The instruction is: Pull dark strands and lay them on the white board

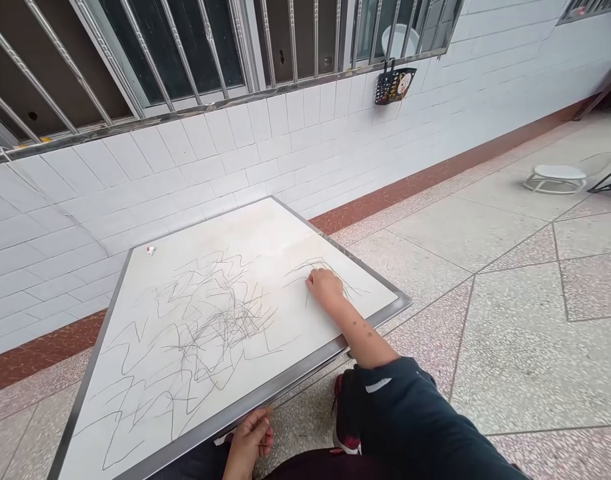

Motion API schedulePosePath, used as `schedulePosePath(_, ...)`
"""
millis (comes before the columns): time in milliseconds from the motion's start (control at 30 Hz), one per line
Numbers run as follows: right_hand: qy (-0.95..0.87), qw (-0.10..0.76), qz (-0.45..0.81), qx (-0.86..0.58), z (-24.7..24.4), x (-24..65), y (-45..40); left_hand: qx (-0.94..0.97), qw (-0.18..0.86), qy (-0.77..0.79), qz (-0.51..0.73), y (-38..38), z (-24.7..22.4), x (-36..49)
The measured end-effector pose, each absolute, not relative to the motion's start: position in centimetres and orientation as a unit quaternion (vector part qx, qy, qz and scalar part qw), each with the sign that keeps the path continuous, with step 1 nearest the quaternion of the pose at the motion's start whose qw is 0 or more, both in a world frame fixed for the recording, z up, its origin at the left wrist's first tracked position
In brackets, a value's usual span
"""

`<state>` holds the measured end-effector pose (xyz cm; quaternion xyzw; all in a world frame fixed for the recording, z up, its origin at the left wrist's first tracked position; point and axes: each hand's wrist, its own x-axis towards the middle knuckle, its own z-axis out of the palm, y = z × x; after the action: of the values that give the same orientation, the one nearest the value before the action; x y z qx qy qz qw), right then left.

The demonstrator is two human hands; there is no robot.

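Note:
My right hand (326,287) is closed and rests on the right part of a white tabletop (265,233) with a grey metal rim. Dark curved lines fan out on the surface around its fingers. Whatever it holds, if anything, is hidden under the fingers. Below the table's near edge, my left hand (250,440) is closed in a pinch on a thin brown stick, of which only small bits show. A dense tangle of dark scribbled lines (225,327) covers the middle and left of the tabletop.
A small white and red scrap (151,250) lies at the table's far left corner. Behind stands a white tiled wall (265,143) with barred windows and a hanging black basket (394,85). A low white stool (558,177) is on the tiled floor at right.

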<state>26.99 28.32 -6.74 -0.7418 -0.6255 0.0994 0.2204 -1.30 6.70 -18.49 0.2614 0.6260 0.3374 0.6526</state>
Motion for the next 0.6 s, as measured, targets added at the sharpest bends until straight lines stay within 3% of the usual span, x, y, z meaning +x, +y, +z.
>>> schedulePosePath(300, -0.632, 0.261, 0.078, -0.725, -5.8, 28.9, 26.9, 0.262, 0.657, 0.611, 0.356, 6.3, -17.7, -2.0)
schedulePosePath(600, -0.684, 0.229, 0.060, -0.690, -7.5, 29.5, 26.8, 0.272, 0.657, 0.610, 0.349, 6.4, -17.8, -1.7)
